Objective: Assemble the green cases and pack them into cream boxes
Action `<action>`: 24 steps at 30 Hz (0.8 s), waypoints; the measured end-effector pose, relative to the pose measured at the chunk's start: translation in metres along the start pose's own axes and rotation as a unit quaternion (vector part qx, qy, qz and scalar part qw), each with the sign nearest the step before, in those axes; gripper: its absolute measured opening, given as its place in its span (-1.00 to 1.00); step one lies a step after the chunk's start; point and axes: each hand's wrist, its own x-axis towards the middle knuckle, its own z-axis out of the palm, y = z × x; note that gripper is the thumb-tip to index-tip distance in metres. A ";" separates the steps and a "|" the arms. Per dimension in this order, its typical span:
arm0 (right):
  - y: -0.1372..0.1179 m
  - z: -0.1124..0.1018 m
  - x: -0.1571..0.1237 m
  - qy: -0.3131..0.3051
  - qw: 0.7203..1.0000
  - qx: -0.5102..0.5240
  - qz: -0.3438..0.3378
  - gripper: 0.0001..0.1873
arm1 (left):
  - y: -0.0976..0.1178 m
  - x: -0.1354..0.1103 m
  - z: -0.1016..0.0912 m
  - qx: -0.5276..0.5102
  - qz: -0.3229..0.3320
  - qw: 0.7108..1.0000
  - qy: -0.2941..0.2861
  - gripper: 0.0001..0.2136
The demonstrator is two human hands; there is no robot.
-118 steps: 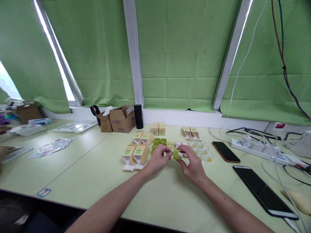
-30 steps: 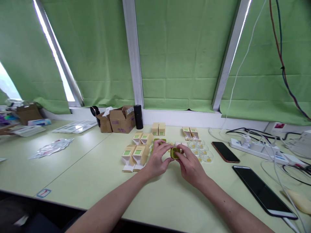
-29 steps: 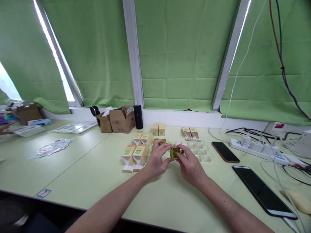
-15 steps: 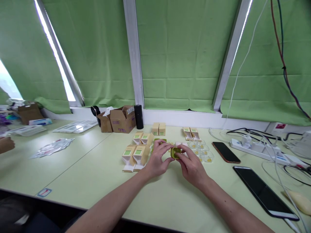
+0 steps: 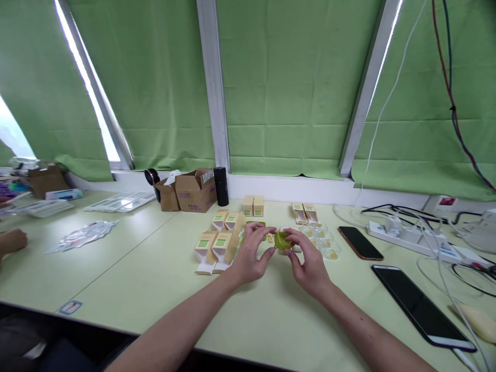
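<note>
Both my hands are raised over the table around a small olive-green square-looking container (image 5: 282, 241). My left hand (image 5: 251, 253) has its thumb and fingertips at the container's left edge. On the right side my right hand (image 5: 308, 261) pinches it between thumb and fingers. The container is tilted, and its inside hardly shows. Behind my fingers are a partly hidden green piece (image 5: 260, 223) and small yellowish pieces (image 5: 270, 238). Clear plastic cups (image 5: 331, 250) with yellow spots inside stand just beyond my right hand. Beside my left hand are several cream cardboard boxes (image 5: 226, 243) with green windows and open flaps.
More cream boxes (image 5: 253, 205) stand farther back, and two opened ones (image 5: 306, 213) lie right of them. Two phones (image 5: 360, 243), a power strip (image 5: 416, 240) and cables are at right. Brown cartons (image 5: 196, 191) and a black cylinder (image 5: 221, 187) line the wall. Another person's hand (image 5: 13, 241) is far left.
The green container has turned in my fingers, so its open inside no longer faces me. My right fingertip has come out of it. The other person's hand has shifted slightly right.
</note>
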 end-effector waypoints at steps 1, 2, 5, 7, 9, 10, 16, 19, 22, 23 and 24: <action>0.000 0.001 0.001 0.007 0.999 0.036 0.040 -0.81 | 0.000 0.000 0.000 0.004 0.003 1.000 0.005 -0.57; 0.000 0.002 0.001 0.011 0.994 0.077 0.081 -0.80 | 0.001 0.000 -0.001 0.010 0.009 1.000 0.011 -0.58; 0.001 0.003 0.005 0.010 0.964 0.189 0.186 -0.71 | 0.001 0.000 0.000 0.037 0.034 0.999 0.014 -0.52; 0.002 0.003 0.008 0.012 0.945 0.234 0.227 -0.63 | 0.002 0.000 0.001 0.058 0.048 0.997 0.007 -0.47; 0.002 0.003 0.010 0.015 0.928 0.269 0.259 -0.56 | 0.003 -0.001 0.002 0.077 0.054 0.996 -0.001 -0.45; 0.002 0.003 0.011 0.015 0.918 0.288 0.273 -0.53 | 0.003 -0.001 0.003 0.086 0.055 0.995 -0.005 -0.44; -0.005 0.005 0.015 0.017 0.862 0.375 0.340 -0.41 | 0.004 -0.003 0.005 0.120 0.053 0.991 -0.017 -0.43; -0.009 0.005 0.016 0.010 0.851 0.387 0.355 -0.39 | 0.004 -0.003 0.006 0.129 0.056 0.990 -0.020 -0.41; -0.011 0.004 0.016 0.004 0.850 0.384 0.360 -0.38 | 0.004 -0.002 0.006 0.135 0.065 0.988 -0.023 -0.45; -0.011 0.004 0.016 0.003 0.852 0.380 0.359 -0.37 | 0.003 -0.002 0.007 0.135 0.067 0.988 -0.024 -0.48; -0.011 0.004 0.016 0.000 0.855 0.374 0.358 -0.37 | 0.003 -0.002 0.007 0.133 0.067 0.988 -0.026 -0.51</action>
